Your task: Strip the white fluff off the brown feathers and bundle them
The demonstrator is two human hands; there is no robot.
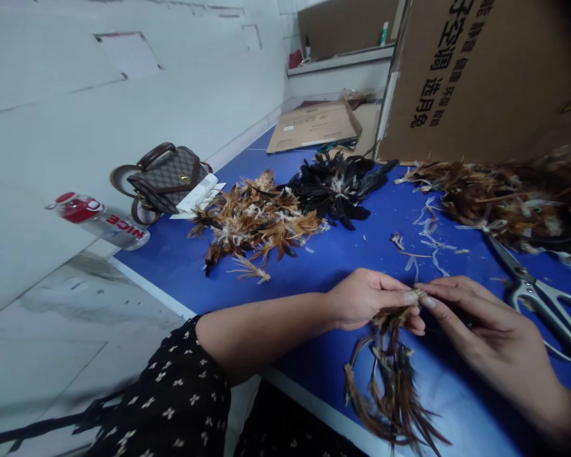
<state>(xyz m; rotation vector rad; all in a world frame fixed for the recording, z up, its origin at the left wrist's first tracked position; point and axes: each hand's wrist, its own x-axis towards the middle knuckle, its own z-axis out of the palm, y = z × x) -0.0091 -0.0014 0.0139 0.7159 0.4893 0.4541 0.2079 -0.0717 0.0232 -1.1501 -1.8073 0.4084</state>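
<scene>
A bunch of brown feathers point(400, 381) hangs down over the blue table's front edge, its tied-looking quill end pinched up between my hands. My left hand point(374, 298) is closed on the bunch just under the quill tips. From the other side, the thumb and forefinger of my right hand point(485, 336) pinch the same quill end. Whether a strip or thread lies between the fingertips is too small to tell. Open-bladed-looking scissors with grey handles point(547, 304) lie right of my right hand. Thin whitish strips point(428, 222) are scattered beyond both hands.
A heap of tan feathers point(261, 216), a black feather pile point(337, 184) and brown feather bundles point(514, 197) lie on the blue table point(285, 279). At the left stand a bottle point(99, 219) and handbag point(166, 178). Behind are flat cardboard point(314, 124) and a large carton point(485, 82).
</scene>
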